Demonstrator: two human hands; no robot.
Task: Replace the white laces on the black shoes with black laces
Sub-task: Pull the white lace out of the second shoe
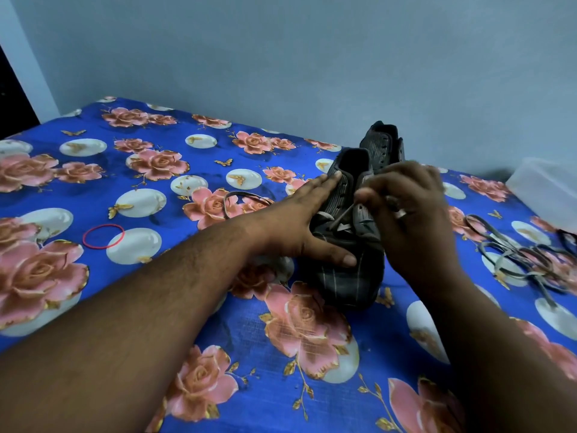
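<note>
Head view: near shoe lies toe toward the person, long axis running away. Left hand presses flat on its left side, fingers straight. Right hand pinches a lace just above the eyelets; remaining white lace crosses low.

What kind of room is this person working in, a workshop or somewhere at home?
Most likely a home, probably a bedroom: the black shoes sit on a blue floral bedsheet pushed against a plain painted wall. No workbench or tools are in view.
</note>
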